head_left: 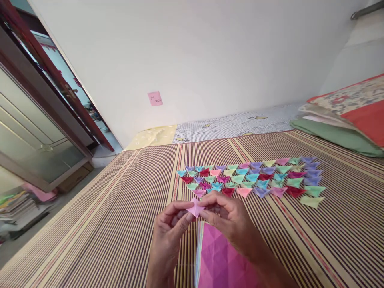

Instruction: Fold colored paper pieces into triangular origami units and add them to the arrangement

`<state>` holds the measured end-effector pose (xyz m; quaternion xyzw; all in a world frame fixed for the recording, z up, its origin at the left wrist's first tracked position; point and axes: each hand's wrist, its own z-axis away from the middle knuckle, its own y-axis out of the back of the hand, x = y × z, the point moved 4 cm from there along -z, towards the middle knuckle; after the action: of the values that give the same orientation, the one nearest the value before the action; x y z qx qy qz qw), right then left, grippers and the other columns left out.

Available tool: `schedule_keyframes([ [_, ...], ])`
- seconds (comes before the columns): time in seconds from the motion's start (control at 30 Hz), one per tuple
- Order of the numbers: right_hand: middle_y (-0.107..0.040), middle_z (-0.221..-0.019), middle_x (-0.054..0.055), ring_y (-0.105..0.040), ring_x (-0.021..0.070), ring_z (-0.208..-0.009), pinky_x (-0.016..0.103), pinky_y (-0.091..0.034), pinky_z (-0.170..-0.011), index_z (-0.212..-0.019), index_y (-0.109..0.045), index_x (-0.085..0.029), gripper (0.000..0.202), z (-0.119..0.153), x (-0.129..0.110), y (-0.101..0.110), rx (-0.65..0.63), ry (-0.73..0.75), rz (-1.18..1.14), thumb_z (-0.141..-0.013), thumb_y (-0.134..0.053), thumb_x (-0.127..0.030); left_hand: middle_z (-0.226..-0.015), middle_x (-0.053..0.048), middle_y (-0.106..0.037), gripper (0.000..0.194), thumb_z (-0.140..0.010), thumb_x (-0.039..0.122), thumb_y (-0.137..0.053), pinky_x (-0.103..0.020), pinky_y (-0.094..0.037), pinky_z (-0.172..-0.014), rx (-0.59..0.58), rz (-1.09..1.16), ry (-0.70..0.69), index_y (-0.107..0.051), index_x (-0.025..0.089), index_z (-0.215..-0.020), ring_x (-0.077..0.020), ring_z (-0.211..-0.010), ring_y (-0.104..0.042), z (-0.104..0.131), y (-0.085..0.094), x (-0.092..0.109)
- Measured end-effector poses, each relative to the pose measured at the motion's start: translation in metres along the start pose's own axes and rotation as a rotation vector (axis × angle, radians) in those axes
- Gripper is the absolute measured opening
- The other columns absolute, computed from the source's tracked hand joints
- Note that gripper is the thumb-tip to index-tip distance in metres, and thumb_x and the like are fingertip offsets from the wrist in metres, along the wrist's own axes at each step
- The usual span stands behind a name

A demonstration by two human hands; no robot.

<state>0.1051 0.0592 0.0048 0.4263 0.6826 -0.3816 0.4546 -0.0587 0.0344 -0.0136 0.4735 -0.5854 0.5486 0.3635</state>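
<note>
Between my two hands is a small folded piece of pink paper (195,209), pointed at its lower end and creased down the middle. My left hand (171,226) pinches its left corner between thumb and fingers. On the right corner, my right hand (226,216) grips in the same way. Beneath my right forearm lies a stack of magenta paper (220,256) with crease marks, other colours showing along its left edge. Just beyond my hands, several rows of folded paper pieces (243,193) in many colours lie on the mat, partly hidden by my right hand.
A striped bamboo mat (120,208) covers the bed. Folded bedding (342,132) is piled at the right. Against the white wall runs a checked cloth (228,122), with a pink note (155,98) stuck above it. A doorway (72,84) and a stack of papers (21,208) are at the left.
</note>
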Motion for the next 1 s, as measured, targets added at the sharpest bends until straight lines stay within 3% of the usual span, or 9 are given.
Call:
schedule_keyframes([
  [0.33, -0.072, -0.089, 0.002, -0.068, 0.0172, -0.084, 0.030, -0.055, -0.075, -0.092, -0.079, -0.023, 0.006, -0.001, 0.001, 0.001, -0.007, 0.068, 0.053, -0.090, -0.077, -0.028, -0.093, -0.007, -0.076, 0.006, -0.080, 0.025, -0.084, -0.029, -0.057, -0.084, 0.008, -0.144, -0.127, -0.083, 0.022, -0.085, -0.0212, -0.092, -0.071, 0.000, -0.004, 0.009],
  [0.53, -0.071, -0.087, 0.001, -0.066, 0.0167, -0.080, 0.030, -0.054, -0.073, -0.093, -0.078, -0.023, 0.005, -0.001, 0.000, 0.002, 0.030, 0.079, 0.098, -0.088, -0.078, -0.025, -0.084, -0.005, -0.075, 0.011, -0.081, 0.028, -0.084, -0.026, -0.058, -0.076, 0.047, -0.136, -0.090, -0.082, 0.022, -0.090, -0.0181, -0.081, -0.071, 0.001, -0.008, 0.008],
  [0.8, -0.071, -0.087, 0.002, -0.066, 0.0169, -0.081, 0.030, -0.054, -0.075, -0.091, -0.076, -0.021, 0.004, -0.002, 0.000, -0.003, 0.067, 0.079, 0.094, -0.089, -0.074, -0.022, -0.088, -0.005, -0.078, 0.014, -0.082, 0.032, -0.082, -0.027, -0.059, -0.072, 0.126, -0.218, -0.103, -0.079, 0.021, -0.091, -0.0177, -0.075, -0.071, 0.001, -0.011, 0.004],
  [1.0, -0.069, -0.087, 0.002, -0.065, 0.0177, -0.083, 0.030, -0.054, -0.076, -0.087, -0.075, -0.022, 0.009, 0.000, 0.003, -0.002, 0.090, 0.116, 0.055, -0.094, -0.070, -0.025, -0.091, -0.006, -0.078, 0.015, -0.083, 0.034, -0.081, -0.027, -0.060, -0.072, 0.204, -0.317, -0.163, -0.078, 0.021, -0.091, -0.0197, -0.081, -0.072, 0.004, -0.015, 0.006],
])
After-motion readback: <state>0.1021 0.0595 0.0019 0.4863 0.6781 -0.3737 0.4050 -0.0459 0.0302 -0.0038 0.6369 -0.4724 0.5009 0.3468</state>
